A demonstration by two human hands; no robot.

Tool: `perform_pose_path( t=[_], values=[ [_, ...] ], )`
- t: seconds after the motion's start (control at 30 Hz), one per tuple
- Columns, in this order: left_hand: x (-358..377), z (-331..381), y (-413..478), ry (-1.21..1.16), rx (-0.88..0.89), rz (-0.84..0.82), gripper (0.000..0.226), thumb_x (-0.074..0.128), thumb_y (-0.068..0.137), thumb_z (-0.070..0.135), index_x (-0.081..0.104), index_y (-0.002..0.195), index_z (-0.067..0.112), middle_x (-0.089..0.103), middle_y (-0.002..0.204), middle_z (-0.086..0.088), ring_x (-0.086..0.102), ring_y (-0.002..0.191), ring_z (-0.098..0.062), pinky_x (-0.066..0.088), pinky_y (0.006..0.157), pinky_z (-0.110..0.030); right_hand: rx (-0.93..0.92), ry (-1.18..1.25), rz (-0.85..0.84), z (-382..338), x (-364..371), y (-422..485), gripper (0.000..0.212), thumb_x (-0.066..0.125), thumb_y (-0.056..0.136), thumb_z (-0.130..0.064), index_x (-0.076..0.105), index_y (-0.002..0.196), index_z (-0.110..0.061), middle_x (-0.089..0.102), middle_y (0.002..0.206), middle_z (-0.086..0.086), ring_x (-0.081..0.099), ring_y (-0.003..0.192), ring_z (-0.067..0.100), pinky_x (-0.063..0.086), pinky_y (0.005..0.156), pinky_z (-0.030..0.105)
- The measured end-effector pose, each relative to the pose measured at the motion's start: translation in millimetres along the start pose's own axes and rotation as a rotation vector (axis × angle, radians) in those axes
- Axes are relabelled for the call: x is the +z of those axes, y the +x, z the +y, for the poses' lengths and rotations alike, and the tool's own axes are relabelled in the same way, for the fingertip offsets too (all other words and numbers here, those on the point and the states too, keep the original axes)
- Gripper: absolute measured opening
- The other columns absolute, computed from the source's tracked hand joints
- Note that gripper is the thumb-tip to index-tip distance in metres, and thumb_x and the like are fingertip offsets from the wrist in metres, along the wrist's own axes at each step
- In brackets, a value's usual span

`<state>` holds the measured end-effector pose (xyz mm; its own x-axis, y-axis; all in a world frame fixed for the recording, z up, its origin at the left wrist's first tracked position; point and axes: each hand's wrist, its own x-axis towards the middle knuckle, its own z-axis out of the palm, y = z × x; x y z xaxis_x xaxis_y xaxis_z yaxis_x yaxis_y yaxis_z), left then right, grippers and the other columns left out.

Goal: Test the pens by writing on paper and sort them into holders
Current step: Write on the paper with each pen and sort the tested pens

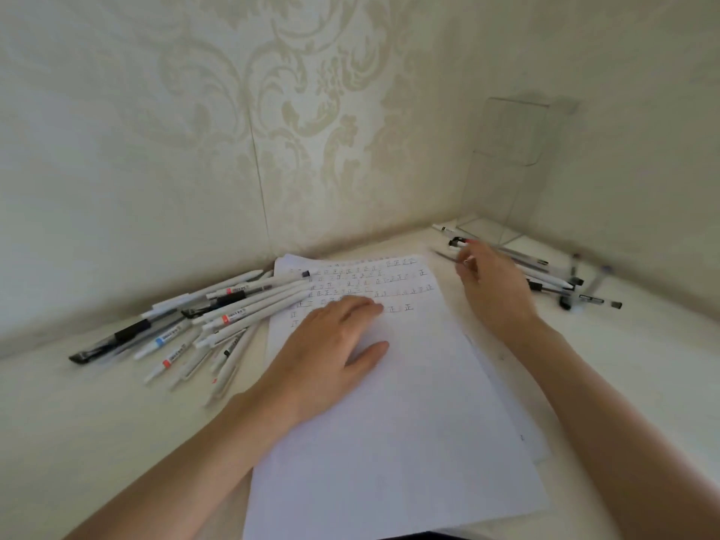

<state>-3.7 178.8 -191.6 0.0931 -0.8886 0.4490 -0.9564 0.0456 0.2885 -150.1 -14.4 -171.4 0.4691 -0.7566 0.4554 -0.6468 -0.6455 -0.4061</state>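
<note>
A white sheet of paper lies in front of me, with rows of small written marks across its top part. My left hand rests flat on it, fingers straight. My right hand is at the paper's upper right corner and pinches a thin dark pen whose tip points left. A large pile of mostly white pens lies left of the paper. A second, smaller pile of pens lies at the right behind my right hand. A clear plastic holder stands in the corner.
The white table meets a patterned wall at the back and another wall at the right, forming a corner. More sheets lie under the top one, their edges showing at the right.
</note>
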Motion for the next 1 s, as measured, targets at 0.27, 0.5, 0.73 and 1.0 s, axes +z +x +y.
perform_pose_path(
  t=[0.27, 0.5, 0.73, 1.0],
  values=[
    [-4.0, -13.6, 6.2, 0.206, -0.102, 0.258, 0.044, 0.039, 0.087, 0.044, 0.064, 0.106, 0.014, 0.061, 0.091, -0.002, 0.053, 0.086, -0.025, 0.037, 0.072, -0.034, -0.576, 0.291, -0.155, -46.4, 6.4, -19.8, 0.019, 0.057, 0.087, -0.029, 0.071, 0.098, -0.02, 0.068, 0.091, -0.009, 0.049, 0.088, 0.009, 0.029, 0.093, 0.021],
    [-9.8, -13.7, 6.4, -0.031, -0.193, 0.347, 0.04, 0.027, 0.094, 0.036, 0.057, 0.09, 0.01, 0.06, 0.07, 0.001, 0.055, 0.066, -0.027, 0.045, 0.06, -0.041, -0.326, 0.49, -0.004, -56.6, -2.4, -28.9, 0.036, 0.05, 0.091, -0.042, 0.061, 0.077, -0.011, 0.056, 0.077, -0.002, 0.047, 0.075, 0.009, 0.036, 0.072, 0.018],
    [-4.8, 1.4, 2.2, -0.151, -0.059, 0.141, 0.019, 0.039, 0.098, 0.019, 0.049, 0.11, 0.008, 0.048, 0.091, 0.003, 0.042, 0.079, -0.006, 0.031, 0.069, -0.019, 0.023, 1.264, -0.486, -64.9, -2.0, -29.8, 0.026, 0.057, 0.087, -0.029, 0.062, 0.082, -0.004, 0.06, 0.062, 0.009, 0.05, 0.057, 0.017, 0.042, 0.055, 0.023],
    [-11.0, 4.2, 2.8, -0.076, -0.106, 0.152, 0.031, 0.03, 0.093, 0.043, 0.045, 0.083, 0.019, 0.04, 0.055, 0.01, 0.044, 0.054, -0.017, 0.027, 0.05, -0.031, -0.003, 1.346, -0.633, -63.6, 3.1, -32.4, 0.007, 0.063, 0.081, -0.006, 0.056, 0.079, -0.005, 0.06, 0.063, 0.006, 0.055, 0.061, 0.014, 0.045, 0.059, 0.021]
  ],
)
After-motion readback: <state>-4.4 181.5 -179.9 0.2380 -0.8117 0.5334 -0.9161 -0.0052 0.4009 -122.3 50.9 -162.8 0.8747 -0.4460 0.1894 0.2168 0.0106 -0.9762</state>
